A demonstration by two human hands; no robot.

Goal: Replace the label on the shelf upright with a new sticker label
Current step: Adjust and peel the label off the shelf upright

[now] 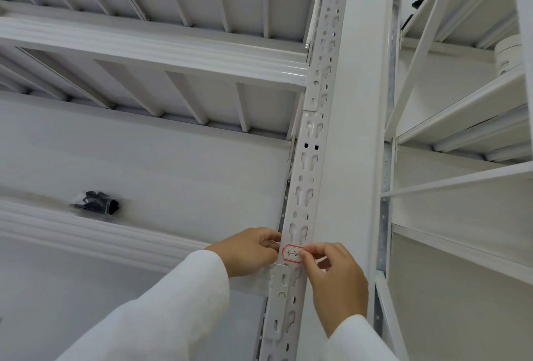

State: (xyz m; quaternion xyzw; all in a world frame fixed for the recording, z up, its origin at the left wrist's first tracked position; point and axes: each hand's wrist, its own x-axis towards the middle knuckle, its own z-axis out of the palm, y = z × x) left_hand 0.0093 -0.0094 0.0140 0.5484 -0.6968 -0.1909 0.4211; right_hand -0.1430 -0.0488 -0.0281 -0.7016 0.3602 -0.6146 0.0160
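On the slotted upright (310, 164), red-bordered label (291, 254) lengthwise across, between both hands.

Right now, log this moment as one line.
step: label at upright | left hand: fingertips at label left edge | right hand: pinches right edge | upright: slotted

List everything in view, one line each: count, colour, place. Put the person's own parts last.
shelf upright: one, white, slotted, running up the centre.
label: one, white with red border, handwritten, on the upright between the hands.
shelf beams: several, white, left of the upright.
black item in clear bag: one, on the left shelf.
round container: one, white, upper right shelf.
left hand: at the label's left edge.
right hand: pinching the label's right edge.
sleeves: two, white.
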